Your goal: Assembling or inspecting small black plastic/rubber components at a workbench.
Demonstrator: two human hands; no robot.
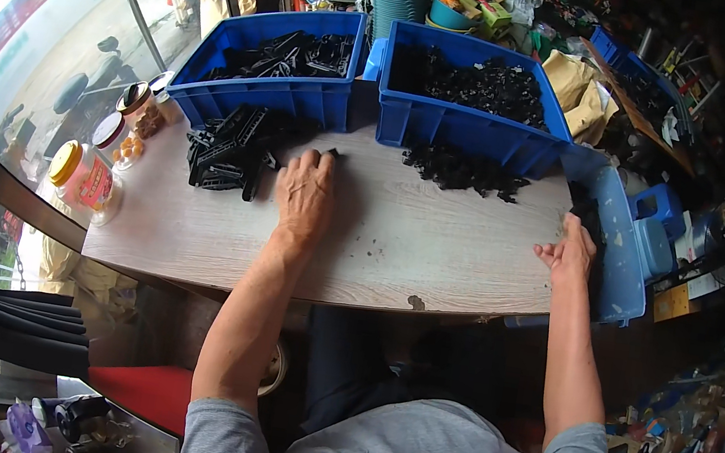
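On the pale wooden table, my left hand point(304, 192) reaches forward with bent fingers. A small black plastic piece point(335, 154) shows at its fingertips. Just left of this hand lies a heap of long black plastic parts point(228, 150). At the table's right edge my right hand point(573, 251) is beside a translucent light-blue bin point(623, 270). Its thumb side is spread from the other fingers, and I see nothing held in it. A pile of small black parts point(464, 171) lies between the hands, farther back.
Two blue crates, a left one point(261, 91) and a right one point(466, 129), stand at the back, filled with black parts. Several jars, one with a yellow lid point(66, 162), line the left edge beside the window. Cluttered goods point(688, 435) lie at the lower right.
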